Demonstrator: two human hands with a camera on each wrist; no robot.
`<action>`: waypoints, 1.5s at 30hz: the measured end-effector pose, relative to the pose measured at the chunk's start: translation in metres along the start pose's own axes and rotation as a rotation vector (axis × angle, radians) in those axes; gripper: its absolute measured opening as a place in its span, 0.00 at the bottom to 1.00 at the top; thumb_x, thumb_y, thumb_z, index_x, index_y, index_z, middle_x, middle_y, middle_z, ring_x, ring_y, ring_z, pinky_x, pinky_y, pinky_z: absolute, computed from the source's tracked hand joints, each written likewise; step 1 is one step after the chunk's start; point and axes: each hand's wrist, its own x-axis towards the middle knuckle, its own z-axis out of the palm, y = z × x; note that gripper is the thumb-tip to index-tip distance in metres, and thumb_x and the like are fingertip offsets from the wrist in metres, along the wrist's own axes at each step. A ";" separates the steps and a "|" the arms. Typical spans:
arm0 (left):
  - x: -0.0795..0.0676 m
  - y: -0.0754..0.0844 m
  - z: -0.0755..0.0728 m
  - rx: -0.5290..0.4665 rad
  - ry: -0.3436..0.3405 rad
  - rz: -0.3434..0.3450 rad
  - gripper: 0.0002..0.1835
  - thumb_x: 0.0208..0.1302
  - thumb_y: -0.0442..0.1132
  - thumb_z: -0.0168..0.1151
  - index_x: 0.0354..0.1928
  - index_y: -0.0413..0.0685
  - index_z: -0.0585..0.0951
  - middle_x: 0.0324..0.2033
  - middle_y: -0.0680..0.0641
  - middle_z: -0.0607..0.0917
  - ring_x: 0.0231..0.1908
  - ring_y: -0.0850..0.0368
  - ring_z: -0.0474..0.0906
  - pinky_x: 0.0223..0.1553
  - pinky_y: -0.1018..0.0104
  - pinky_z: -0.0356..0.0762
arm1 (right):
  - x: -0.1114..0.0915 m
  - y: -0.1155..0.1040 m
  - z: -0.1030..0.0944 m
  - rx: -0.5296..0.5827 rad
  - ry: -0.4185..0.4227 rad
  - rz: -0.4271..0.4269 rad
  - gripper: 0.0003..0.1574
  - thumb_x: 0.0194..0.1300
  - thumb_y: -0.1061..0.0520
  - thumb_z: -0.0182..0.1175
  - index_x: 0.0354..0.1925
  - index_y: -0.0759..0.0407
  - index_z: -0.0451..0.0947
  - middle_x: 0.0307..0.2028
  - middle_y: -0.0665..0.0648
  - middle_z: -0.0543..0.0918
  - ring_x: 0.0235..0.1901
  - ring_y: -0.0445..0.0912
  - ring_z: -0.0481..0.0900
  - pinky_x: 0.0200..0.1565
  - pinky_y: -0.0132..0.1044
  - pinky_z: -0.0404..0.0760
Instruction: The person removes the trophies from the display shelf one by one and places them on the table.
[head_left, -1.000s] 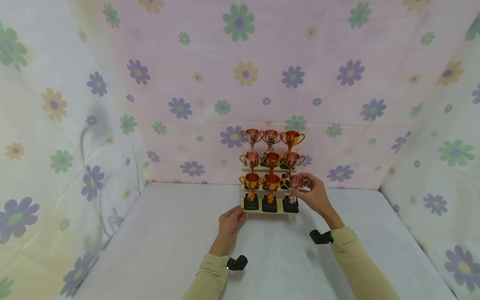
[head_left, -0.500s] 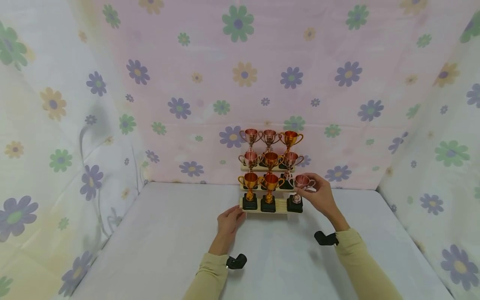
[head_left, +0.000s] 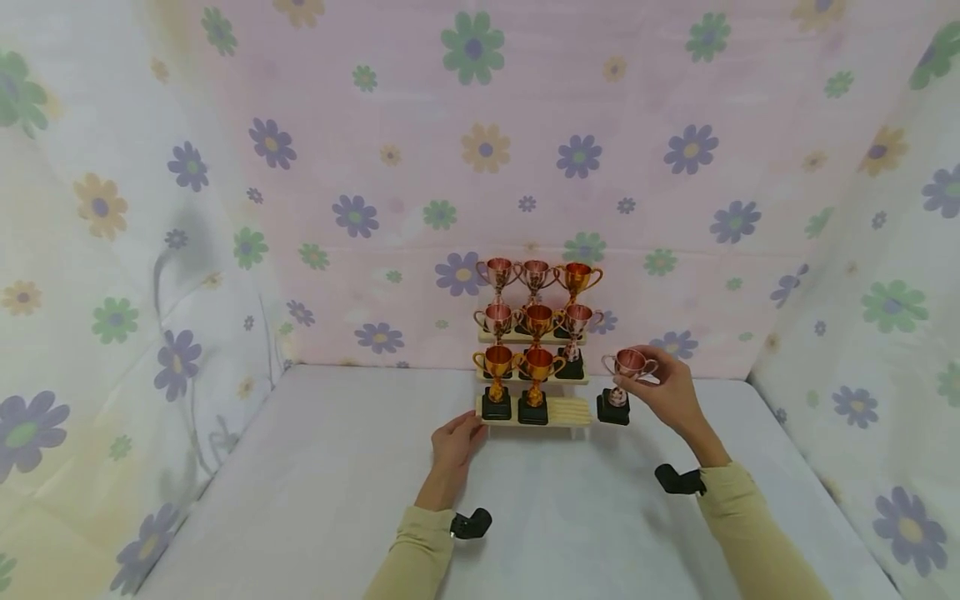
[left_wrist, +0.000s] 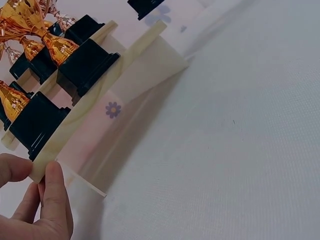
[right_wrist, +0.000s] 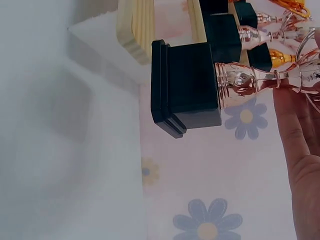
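Note:
A tiered wooden display stand (head_left: 571,411) bears rows of small two-handled trophy cups on black bases. Two gold trophies (head_left: 498,363) (head_left: 537,365) occupy the lowest step, whose right end is bare. My left hand (head_left: 453,444) pinches the left end of that step; in the left wrist view, thumb and fingers (left_wrist: 56,200) lie on either side of the board edge. My right hand (head_left: 670,398) holds a rose-gold trophy (head_left: 615,408) upright, just off the step's right end. Its black base (right_wrist: 189,82) hangs apart from the board in the right wrist view.
Upper steps carry rose-gold trophies (head_left: 498,317) and gold trophies (head_left: 577,277). The stand is on a white-covered table (head_left: 352,467) near the back. Flowered cloth (head_left: 420,125) encloses the back and both sides.
My right hand has carried the rose-gold trophy rightward off the lowest step, baring its right end. The left hand keeps its hold on the stand.

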 end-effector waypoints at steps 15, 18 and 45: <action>0.001 -0.004 0.002 -0.019 0.030 0.029 0.20 0.69 0.28 0.61 0.59 0.23 0.76 0.55 0.30 0.79 0.43 0.54 0.82 0.54 0.60 0.86 | 0.021 0.058 -0.014 -0.092 -0.054 0.090 0.31 0.60 0.62 0.74 0.60 0.68 0.76 0.49 0.61 0.80 0.41 0.34 0.77 0.42 0.20 0.80; 0.000 -0.002 0.003 -0.022 0.036 0.039 0.20 0.69 0.27 0.60 0.59 0.22 0.76 0.55 0.30 0.79 0.43 0.54 0.82 0.53 0.59 0.86 | 0.028 0.067 -0.014 -0.102 -0.081 0.118 0.33 0.60 0.59 0.75 0.60 0.68 0.77 0.49 0.63 0.80 0.41 0.35 0.78 0.40 0.21 0.80; -0.006 -0.002 0.003 -0.007 0.046 0.049 0.19 0.69 0.27 0.59 0.58 0.22 0.77 0.55 0.28 0.79 0.44 0.54 0.83 0.52 0.61 0.86 | 0.046 0.091 -0.002 -0.067 -0.138 0.272 0.38 0.66 0.60 0.69 0.68 0.73 0.66 0.58 0.75 0.77 0.57 0.65 0.79 0.44 0.17 0.78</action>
